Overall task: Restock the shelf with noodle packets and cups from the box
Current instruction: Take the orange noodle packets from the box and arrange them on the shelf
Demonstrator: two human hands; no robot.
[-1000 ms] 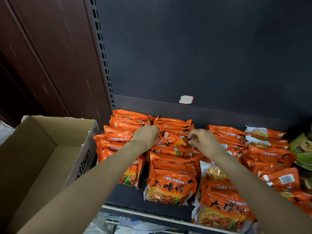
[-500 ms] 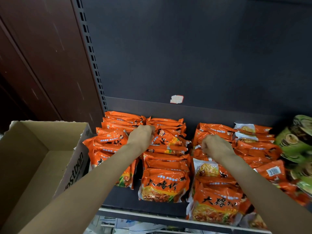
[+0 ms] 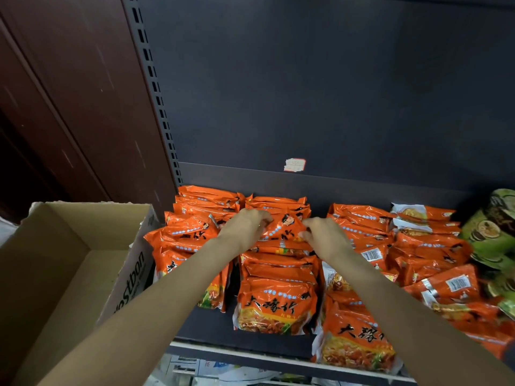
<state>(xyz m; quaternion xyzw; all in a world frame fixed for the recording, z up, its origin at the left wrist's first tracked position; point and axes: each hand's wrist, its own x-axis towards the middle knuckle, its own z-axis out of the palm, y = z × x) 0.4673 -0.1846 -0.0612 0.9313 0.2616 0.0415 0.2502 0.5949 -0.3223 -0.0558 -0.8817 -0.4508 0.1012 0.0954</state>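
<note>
Both hands work one orange noodle packet (image 3: 281, 228) atop the second stack from the left on the shelf (image 3: 203, 328) — the left hand (image 3: 245, 228) pinches its left edge, the right hand (image 3: 324, 235) its right. The step looks like seating and squaring this packet; next it likely needs letting go and a reach back to the box (image 3: 44, 263). That box, left of the shelf, shows only bare cardboard inside — its near part is out of view. Green noodle cups (image 3: 490, 232) stand far right.
</note>
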